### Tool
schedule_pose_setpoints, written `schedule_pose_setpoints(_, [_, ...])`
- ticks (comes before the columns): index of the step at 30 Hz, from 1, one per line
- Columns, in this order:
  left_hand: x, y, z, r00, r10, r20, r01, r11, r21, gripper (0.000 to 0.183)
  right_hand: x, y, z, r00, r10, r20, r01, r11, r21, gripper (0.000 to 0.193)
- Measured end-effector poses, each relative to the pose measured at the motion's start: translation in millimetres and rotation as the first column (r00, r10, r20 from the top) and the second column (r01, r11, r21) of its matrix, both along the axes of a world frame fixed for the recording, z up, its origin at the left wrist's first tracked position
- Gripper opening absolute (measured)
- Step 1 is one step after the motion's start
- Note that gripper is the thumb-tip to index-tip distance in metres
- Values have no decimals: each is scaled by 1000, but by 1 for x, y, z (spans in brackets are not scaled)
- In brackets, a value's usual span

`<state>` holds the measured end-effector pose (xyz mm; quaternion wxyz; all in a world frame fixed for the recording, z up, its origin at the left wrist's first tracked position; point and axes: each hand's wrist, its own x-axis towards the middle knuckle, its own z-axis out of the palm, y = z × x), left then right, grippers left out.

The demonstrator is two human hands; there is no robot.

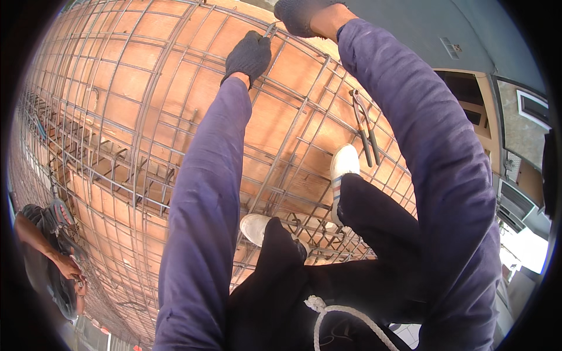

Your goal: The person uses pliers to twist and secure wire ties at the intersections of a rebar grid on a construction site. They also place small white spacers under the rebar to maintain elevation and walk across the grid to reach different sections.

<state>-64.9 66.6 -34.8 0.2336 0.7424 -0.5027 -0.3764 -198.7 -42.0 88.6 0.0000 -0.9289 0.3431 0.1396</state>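
My left hand (249, 57), in a dark knit glove, is closed at the rebar grid (306, 104) near the upper edge. A short bent piece of grey metal shows at its fingertips, too small to name. To its right, my right hand (301, 16) wears a like glove and is curled closed, partly cut off by the frame's top; whatever it grips is hidden. Pincers (365, 130) with dark handles lie on the bars, right of the hands and just beyond my white shoe (344, 161).
Under the bars lie orange-brown plywood panels (287, 131). A trough with denser bars (117, 167) crosses at left. My other shoe (255, 229) stands among the rebar. Another person (50, 257) is at the lower left. A grey wall (410, 35) rises at upper right.
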Motion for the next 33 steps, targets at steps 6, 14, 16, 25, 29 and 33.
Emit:
schedule_pose_setpoints(6, [-13,-7,17,998,28,53,-37,985,168,74,12,-8,3,998,-39,-51,39,999,-3,24])
schedule_pose_setpoints(14, [-19,-13,19,982,30,185,-70,975,211,50,-3,-5,-11,1000,-6,-19,7,999,36,22])
schedule_pose_setpoints(16, [-22,-12,18,980,57,190,-99,970,223,45,-12,-1,-24,1000,24,-7,-24,998,-58,24])
schedule_pose_setpoints(25, [-15,-7,19,996,-27,79,13,985,174,46,-54,4,-56,959,220,180,-175,956,-233,20])
schedule_pose_setpoints(29, [-10,-8,8,994,-73,85,63,991,118,50,-63,15,-56,981,127,146,-91,969,-228,27])
schedule_pose_setpoints(33, [-4,-14,-3,987,-138,87,127,985,118,54,-69,17,-61,981,84,174,-46,976,-211,30])
